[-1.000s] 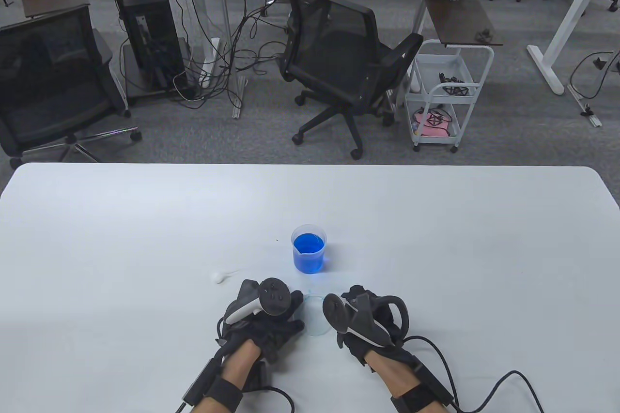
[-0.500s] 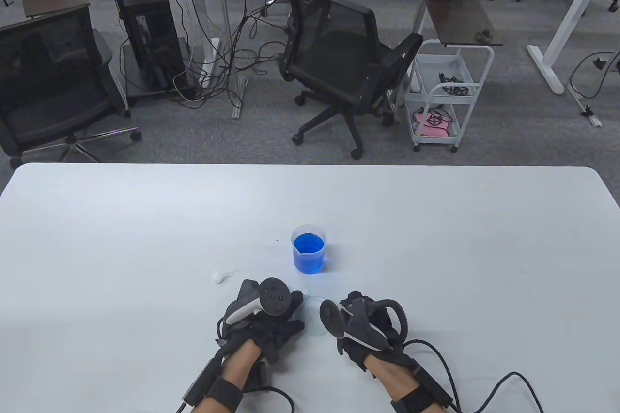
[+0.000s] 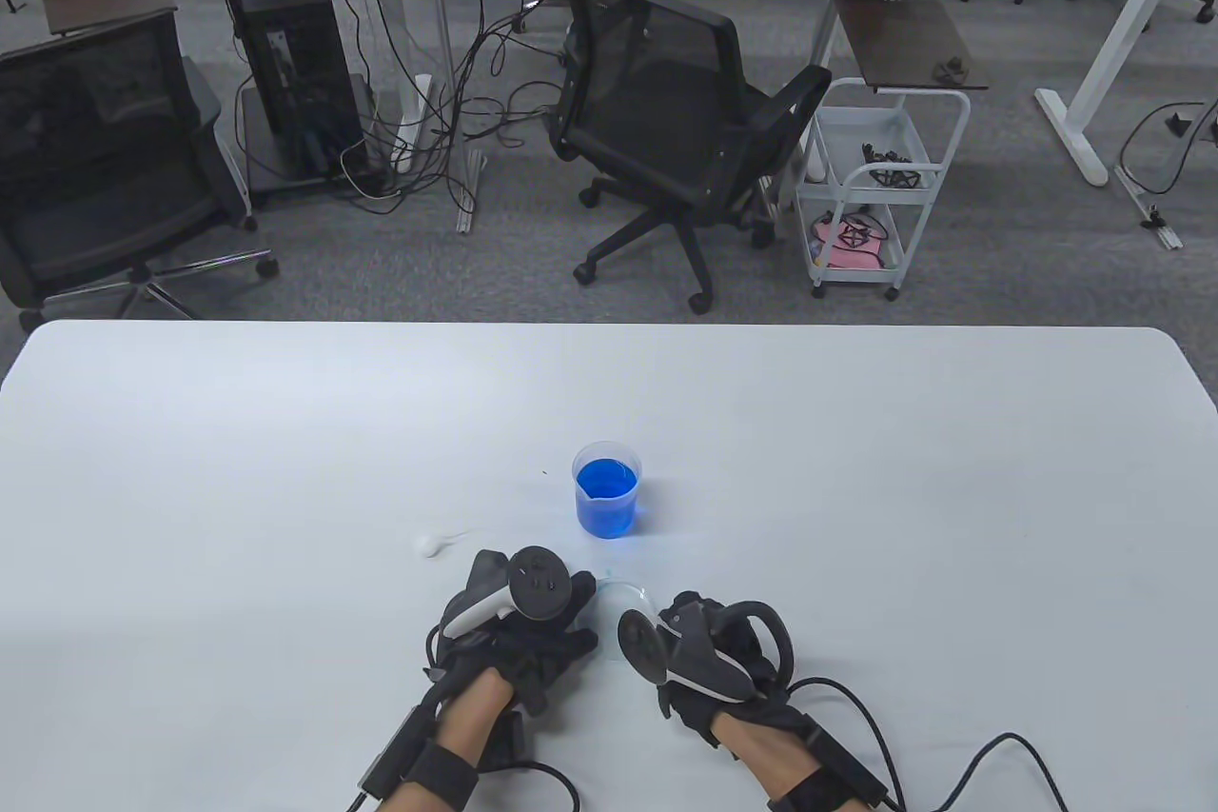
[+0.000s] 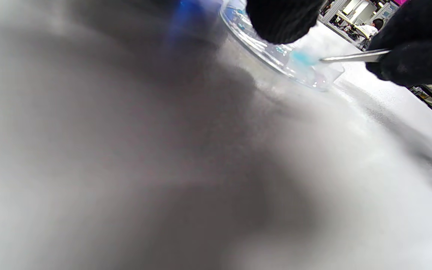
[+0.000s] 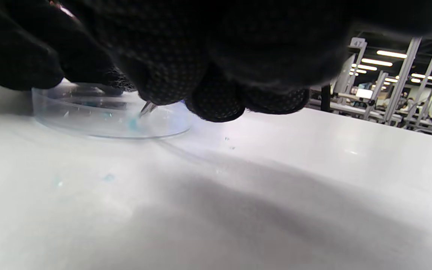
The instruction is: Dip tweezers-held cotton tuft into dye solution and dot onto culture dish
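Dotting blue dye into a clear dish

Sitting low on a white worktop (image 3: 856, 469), two hands in black sensor gloves are working close together near the front edge. The right hand (image 3: 714, 650) is pinching a pair of thin metal tweezers (image 4: 354, 57) between its fingers (image 5: 163, 75), so its grip is closed tightly around the tool. The tweezers' tips are holding a small cotton tuft (image 4: 301, 59), stained pale blue, and are pointing down into a shallow, clear culture dish (image 5: 88, 123). In the right wrist view the tuft is touching, or very nearly touching, the dish floor; which of the two cannot be told. A few small blue spots are showing inside the dish in the left wrist view.

The left hand (image 3: 523, 622) is lying just to the left of the dish, with one fingertip (image 4: 283, 18) resting at the dish's rim. Whether this hand's grip is truly holding the dish or only touching it cannot be told, as the tracker is covering most of the fingers from above.

The dish is sitting between the two hands. Just beyond it, farther from the person, a small clear beaker (image 3: 607, 488) is standing upright, partly filled with bright blue dye solution. A spare white cotton ball (image 3: 428, 544) is lying on the worktop to the left of the beaker, apart from both hands. Faint blue specks (image 5: 107, 177) are marking the worktop in front of the dish.
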### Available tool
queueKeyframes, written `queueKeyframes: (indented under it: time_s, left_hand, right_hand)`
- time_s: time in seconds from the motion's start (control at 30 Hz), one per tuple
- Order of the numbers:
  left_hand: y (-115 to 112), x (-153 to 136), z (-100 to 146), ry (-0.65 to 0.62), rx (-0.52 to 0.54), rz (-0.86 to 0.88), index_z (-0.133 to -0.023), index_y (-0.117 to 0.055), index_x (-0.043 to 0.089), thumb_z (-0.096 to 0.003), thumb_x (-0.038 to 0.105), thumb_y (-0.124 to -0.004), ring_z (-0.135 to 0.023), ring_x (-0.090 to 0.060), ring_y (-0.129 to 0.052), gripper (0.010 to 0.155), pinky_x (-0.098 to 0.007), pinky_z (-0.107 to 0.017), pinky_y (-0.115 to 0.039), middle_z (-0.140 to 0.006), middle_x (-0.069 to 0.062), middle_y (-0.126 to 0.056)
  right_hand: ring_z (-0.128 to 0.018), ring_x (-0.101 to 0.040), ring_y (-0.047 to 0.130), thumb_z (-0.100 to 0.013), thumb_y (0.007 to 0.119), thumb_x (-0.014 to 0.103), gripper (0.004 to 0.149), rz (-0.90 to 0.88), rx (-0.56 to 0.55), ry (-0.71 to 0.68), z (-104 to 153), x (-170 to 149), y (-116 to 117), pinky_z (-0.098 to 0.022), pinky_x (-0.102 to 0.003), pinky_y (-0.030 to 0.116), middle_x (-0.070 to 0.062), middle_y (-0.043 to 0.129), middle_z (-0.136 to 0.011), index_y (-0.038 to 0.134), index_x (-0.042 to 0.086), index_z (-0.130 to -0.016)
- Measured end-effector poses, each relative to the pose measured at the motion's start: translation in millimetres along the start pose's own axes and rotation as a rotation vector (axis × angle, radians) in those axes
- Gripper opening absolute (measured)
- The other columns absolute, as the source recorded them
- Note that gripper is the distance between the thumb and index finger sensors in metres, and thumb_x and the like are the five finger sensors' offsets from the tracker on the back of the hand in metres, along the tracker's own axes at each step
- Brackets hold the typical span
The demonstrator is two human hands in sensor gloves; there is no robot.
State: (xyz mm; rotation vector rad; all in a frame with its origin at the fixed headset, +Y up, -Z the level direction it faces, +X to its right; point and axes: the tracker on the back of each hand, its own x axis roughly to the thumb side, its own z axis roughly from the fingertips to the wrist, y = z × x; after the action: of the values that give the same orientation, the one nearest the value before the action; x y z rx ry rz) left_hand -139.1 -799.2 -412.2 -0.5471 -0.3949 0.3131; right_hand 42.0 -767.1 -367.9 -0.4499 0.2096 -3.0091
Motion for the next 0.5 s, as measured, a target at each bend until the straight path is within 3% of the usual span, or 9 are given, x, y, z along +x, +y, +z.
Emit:
queueKeyframes:
  time_s: [0.23, 0.5]
  left_hand:
    - [0, 0, 0, 0.003, -0.002, 0.002, -0.116, -0.025, 0.023, -0.0625, 0.043, -0.065, -0.104, -0.056, -0.009, 0.07, -0.078, -0.064, -0.012, -0.123, -0.024, -0.011]
    - [-1, 0, 1, 0.007, -0.001, 0.001, -0.116, -0.025, 0.023, -0.0624, 0.043, -0.065, -0.104, -0.056, -0.009, 0.07, -0.078, -0.064, -0.012, -0.123, -0.024, -0.011]
  right_hand:
    - [-0.018, -0.016, 0.097, -0.026, 0.092, 0.028, 0.04, -0.075, -0.113, 0.006, 10, -4, -27, -0.004, -0.031, 0.088, -0.024, 0.102, -0.055, 0.107, 0.0, -0.05]
    - [-0.018, -0.016, 0.097, -0.026, 0.092, 0.028, 0.04, -0.011, -0.002, -0.038, 0, 12, 4, -0.004, -0.031, 0.088, -0.024, 0.102, -0.056, 0.107, 0.0, -0.05]
